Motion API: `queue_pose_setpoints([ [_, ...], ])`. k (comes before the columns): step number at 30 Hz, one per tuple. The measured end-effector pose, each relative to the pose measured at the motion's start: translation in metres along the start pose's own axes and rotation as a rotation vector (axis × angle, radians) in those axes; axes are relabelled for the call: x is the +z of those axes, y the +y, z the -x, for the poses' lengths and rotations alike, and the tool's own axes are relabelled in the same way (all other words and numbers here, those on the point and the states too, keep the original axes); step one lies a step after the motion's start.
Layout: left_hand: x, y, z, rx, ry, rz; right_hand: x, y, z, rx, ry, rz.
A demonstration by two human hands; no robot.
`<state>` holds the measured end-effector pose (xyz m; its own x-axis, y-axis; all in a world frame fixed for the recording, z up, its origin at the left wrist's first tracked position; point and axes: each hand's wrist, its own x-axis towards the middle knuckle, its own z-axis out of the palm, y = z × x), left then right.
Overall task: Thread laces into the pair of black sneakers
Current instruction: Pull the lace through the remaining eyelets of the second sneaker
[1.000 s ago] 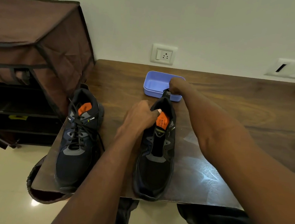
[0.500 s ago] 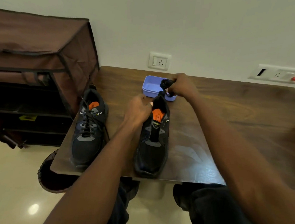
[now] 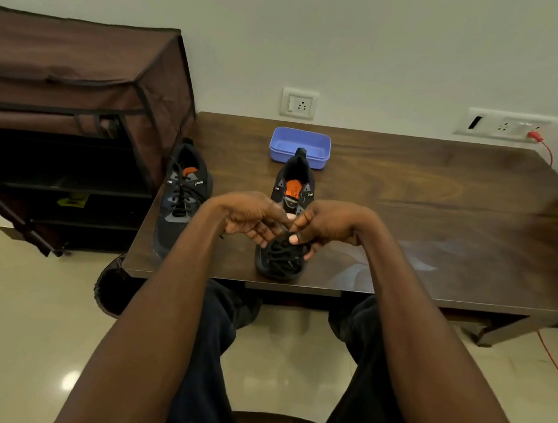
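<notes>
both hands met over the toe of the right shoe (image 3: 293,192), fingertips (image 3: 297,238) of the right hand (image 3: 328,227) pinched on a bundled black lace (image 3: 280,253); left hand (image 3: 253,217) curled against the same bundle, picking at it. lace looked wound up, not yet in any eyelet. that shoe sat unlaced near the table (image 3: 424,197) front edge. left shoe (image 3: 181,196) alongside had laces in already, so approx half done. empty blue tub (image 3: 299,145) behind.
</notes>
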<state>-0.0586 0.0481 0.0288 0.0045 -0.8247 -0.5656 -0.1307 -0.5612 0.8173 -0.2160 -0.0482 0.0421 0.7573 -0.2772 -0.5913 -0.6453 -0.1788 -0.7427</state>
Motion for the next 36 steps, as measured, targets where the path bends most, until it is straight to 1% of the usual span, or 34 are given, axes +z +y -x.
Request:
queue_pose_setpoints([
  [2,-0.001,-0.003,-0.001,-0.015,-0.084,-0.037,0.0,0.005,0.001,0.034,-0.07,-0.041],
  [4,-0.003,-0.006,-0.004,-0.034,-0.149,-0.091,0.001,0.011,-0.001,0.049,-0.1,-0.01],
  [5,-0.003,-0.008,-0.008,-0.051,-0.158,-0.123,0.001,0.015,-0.005,0.045,-0.081,0.031],
  [7,-0.001,-0.007,-0.017,-0.064,-0.125,-0.188,-0.002,0.021,-0.012,0.003,0.037,0.101],
  [9,0.002,-0.003,-0.026,-0.066,-0.094,-0.246,-0.007,0.023,-0.017,-0.026,0.128,0.08],
  [13,0.002,0.009,-0.039,-0.06,-0.071,-0.326,-0.021,0.025,-0.019,-0.102,0.16,0.038],
  [17,0.003,0.015,-0.047,-0.033,-0.045,-0.396,-0.029,0.03,-0.02,-0.096,0.227,0.073],
  [19,0.002,0.018,-0.047,-0.006,-0.009,-0.348,-0.032,0.03,-0.02,-0.094,0.269,0.036],
  [21,0.0,0.021,-0.043,0.013,0.015,-0.24,-0.036,0.031,-0.017,-0.073,0.294,0.022],
  [23,-0.001,0.02,-0.036,0.035,0.0,-0.107,-0.037,0.029,-0.011,-0.043,0.275,0.013],
  [25,-0.001,0.018,-0.028,0.065,-0.044,0.017,-0.032,0.026,-0.004,-0.06,0.248,-0.034],
  [26,-0.001,0.016,-0.025,0.078,-0.055,0.059,-0.029,0.024,-0.002,-0.068,0.262,-0.047],
  [28,0.002,0.012,-0.02,0.104,-0.019,0.092,-0.021,0.02,-0.001,-0.072,0.371,0.01],
  [30,0.005,0.01,-0.016,0.156,0.076,0.081,-0.015,0.017,0.001,-0.077,0.469,0.022],
  [31,0.006,0.009,-0.014,0.182,0.112,0.1,-0.012,0.017,0.003,-0.085,0.468,-0.047],
  [32,0.007,0.009,-0.01,0.2,0.131,0.144,-0.01,0.017,0.006,-0.112,0.434,-0.173],
  [34,0.006,0.008,-0.005,0.2,0.148,0.238,-0.007,0.013,0.017,-0.179,0.317,-0.441],
  [35,0.006,0.008,-0.001,0.188,0.189,0.24,-0.005,0.011,0.025,-0.198,0.288,-0.48],
  [36,0.003,0.006,-0.002,0.156,0.272,0.2,-0.006,0.011,0.029,-0.188,0.281,-0.459],
])
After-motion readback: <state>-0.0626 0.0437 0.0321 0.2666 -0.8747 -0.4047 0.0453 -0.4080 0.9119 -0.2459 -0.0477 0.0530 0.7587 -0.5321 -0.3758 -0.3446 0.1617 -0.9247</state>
